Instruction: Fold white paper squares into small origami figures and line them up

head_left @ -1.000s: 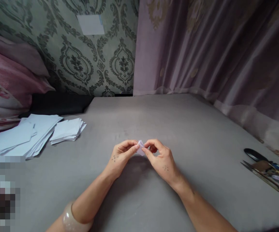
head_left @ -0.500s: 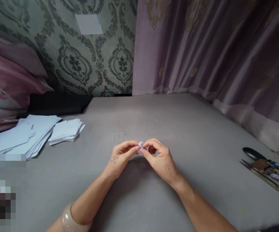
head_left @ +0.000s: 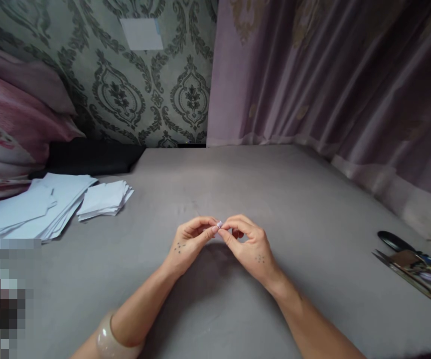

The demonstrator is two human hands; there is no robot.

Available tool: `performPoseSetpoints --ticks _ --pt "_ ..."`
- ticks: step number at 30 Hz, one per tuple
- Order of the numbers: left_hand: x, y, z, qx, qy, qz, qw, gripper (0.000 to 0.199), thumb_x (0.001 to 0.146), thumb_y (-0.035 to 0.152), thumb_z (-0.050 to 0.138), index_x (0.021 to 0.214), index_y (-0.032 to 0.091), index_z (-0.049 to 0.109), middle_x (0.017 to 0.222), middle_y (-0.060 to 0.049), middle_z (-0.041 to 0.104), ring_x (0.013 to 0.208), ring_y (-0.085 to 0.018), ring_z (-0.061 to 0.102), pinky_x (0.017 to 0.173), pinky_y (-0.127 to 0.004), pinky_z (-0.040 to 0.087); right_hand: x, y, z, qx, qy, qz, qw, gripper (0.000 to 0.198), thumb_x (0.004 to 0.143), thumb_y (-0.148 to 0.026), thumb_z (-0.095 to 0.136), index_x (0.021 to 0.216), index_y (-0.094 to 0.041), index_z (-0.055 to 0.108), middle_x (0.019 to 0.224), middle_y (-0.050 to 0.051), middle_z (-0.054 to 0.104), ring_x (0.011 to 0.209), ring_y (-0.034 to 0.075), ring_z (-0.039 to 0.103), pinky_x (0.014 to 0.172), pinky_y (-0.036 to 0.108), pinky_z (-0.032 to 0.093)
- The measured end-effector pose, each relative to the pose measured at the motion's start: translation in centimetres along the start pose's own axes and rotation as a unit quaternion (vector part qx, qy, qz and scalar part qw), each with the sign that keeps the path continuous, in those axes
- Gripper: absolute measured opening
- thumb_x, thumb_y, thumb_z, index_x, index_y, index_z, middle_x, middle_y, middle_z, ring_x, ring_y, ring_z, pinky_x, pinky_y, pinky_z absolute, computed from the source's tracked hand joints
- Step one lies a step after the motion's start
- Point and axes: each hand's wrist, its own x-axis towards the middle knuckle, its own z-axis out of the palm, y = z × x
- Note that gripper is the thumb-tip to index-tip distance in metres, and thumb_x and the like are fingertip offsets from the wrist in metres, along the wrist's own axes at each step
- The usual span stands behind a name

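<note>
Both hands meet over the middle of the grey surface [head_left: 237, 184], pinching a small piece of white paper [head_left: 219, 224] between their fingertips. My left hand [head_left: 189, 242] holds its left side with thumb and index finger. On the other side, my right hand [head_left: 250, 247] grips it with thumb and forefinger, its other fingers curled. Most of the paper is hidden by the fingertips; it looks folded or crumpled. A pale bangle [head_left: 112, 339] sits on my left forearm.
At the left lie a stack of large white sheets [head_left: 64, 192] and a pile of smaller paper pieces [head_left: 103, 199]. Behind them is a black folded item [head_left: 95, 157]. Scissors [head_left: 405, 274] and other small tools lie at the right. A purple curtain [head_left: 260, 89] hangs behind.
The paper between my fingertips shows less and looks more compact. My fingers have shifted slightly around it. The whole view has moved a little.
</note>
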Motion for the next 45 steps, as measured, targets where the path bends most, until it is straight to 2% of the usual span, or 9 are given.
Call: performPoseSetpoints --ticks 11,17,24,27,30,35,38,41,45 --pt "-0.1 0.0 -0.1 0.049 -0.018 -0.001 0.999 0.016 0.077 0.031 0.069 0.078 0.015 0.066 0.082 -0.003 0.065 0.079 -0.014 0.059 0.076 -0.025 0.046 -0.2 -0.3 0.2 -0.01 0.003 0.028 1.0 0.006 0.082 -0.02 0.059 0.077 -0.019 0.063 0.079 0.002 0.064 0.063 0.011 0.053 0.062 0.025 0.045" --pt "0.0 0.0 -0.2 0.064 -0.037 0.007 0.997 0.016 0.079 0.031 0.065 0.079 0.014 0.065 0.083 -0.004 0.065 0.081 -0.015 0.058 0.077 -0.025 0.046 0.0 -0.5 0.1 -0.014 -0.004 0.014 1.0 0.008 0.08 -0.016 0.058 0.073 -0.019 0.062 0.076 0.0 0.064 0.062 0.011 0.051 0.062 0.024 0.043" --pt "0.0 -0.1 -0.3 0.105 -0.02 -0.023 0.994 0.019 0.076 0.032 0.067 0.073 0.013 0.064 0.074 -0.001 0.062 0.067 -0.011 0.053 0.063 -0.021 0.041 -0.2 -0.1 0.2 -0.019 -0.016 0.017 1.0 0.012 0.077 -0.011 0.056 0.077 -0.02 0.064 0.074 -0.001 0.064 0.061 0.01 0.052 0.061 0.023 0.043" --pt "0.0 -0.2 -0.2 0.096 -0.01 -0.049 0.994 0.022 0.074 0.034 0.069 0.071 0.013 0.063 0.069 0.0 0.06 0.061 -0.009 0.049 0.058 -0.02 0.038 -0.2 0.0 0.3 -0.027 -0.008 0.047 0.998 0.011 0.077 -0.013 0.058 0.08 -0.02 0.065 0.068 -0.002 0.062 0.059 0.01 0.052 0.06 0.022 0.043" --pt "0.1 -0.5 -0.1 0.067 -0.007 -0.065 0.996 0.024 0.073 0.035 0.07 0.07 0.013 0.06 0.066 0.001 0.059 0.059 -0.008 0.048 0.057 -0.02 0.037 -0.2 0.0 0.4 -0.007 0.006 0.081 0.997 0.012 0.075 -0.016 0.06 0.086 -0.02 0.064 0.073 -0.001 0.064 0.058 0.01 0.052 0.06 0.023 0.044" --pt "0.3 -0.9 0.0 -0.02 -0.005 -0.057 0.998 0.027 0.07 0.032 0.075 0.081 0.016 0.057 0.073 0.002 0.061 0.068 -0.009 0.054 0.064 -0.02 0.042 0.0 0.1 0.6 0.076 0.017 0.158 0.984 0.018 0.073 -0.021 0.063 0.09 -0.019 0.059 0.078 0.001 0.064 0.057 0.009 0.051 0.058 0.023 0.044" --pt "0.2 -0.7 0.2 0.003 -0.029 -0.078 0.997 0.028 0.068 0.034 0.076 0.083 0.015 0.062 0.075 0.0 0.064 0.069 -0.011 0.057 0.066 -0.022 0.044 0.2 0.2 0.4 0.13 0.03 0.19 0.973 0.02 0.072 -0.024 0.067 0.089 -0.019 0.057 0.077 0.0 0.062 0.059 0.009 0.051 0.058 0.023 0.042" --pt "-0.1 -0.4 0.4 0.036 -0.024 -0.098 0.994 0.027 0.069 0.038 0.075 0.075 0.013 0.066 0.068 -0.001 0.065 0.062 -0.01 0.055 0.062 -0.022 0.044 0.3 0.4 0.3 0.209 0.043 0.221 0.952 0.023 0.069 -0.026 0.071 0.086 -0.02 0.057 0.077 -0.002 0.061 0.065 0.01 0.054 0.063 0.023 0.044" --pt "-0.2 -0.1 0.5 0.042 0.0 -0.107 0.993 0.028 0.067 0.039 0.076 0.071 0.013 0.067 0.065 0.0 0.065 0.06 -0.01 0.055 0.061 -0.022 0.043 0.3 0.6 0.1 0.258 -0.005 0.266 0.929 0.029 0.068 -0.031 0.074 0.093 -0.02 0.064 0.084 0.0 0.063 0.077 0.011 0.057 0.073 0.025 0.045"
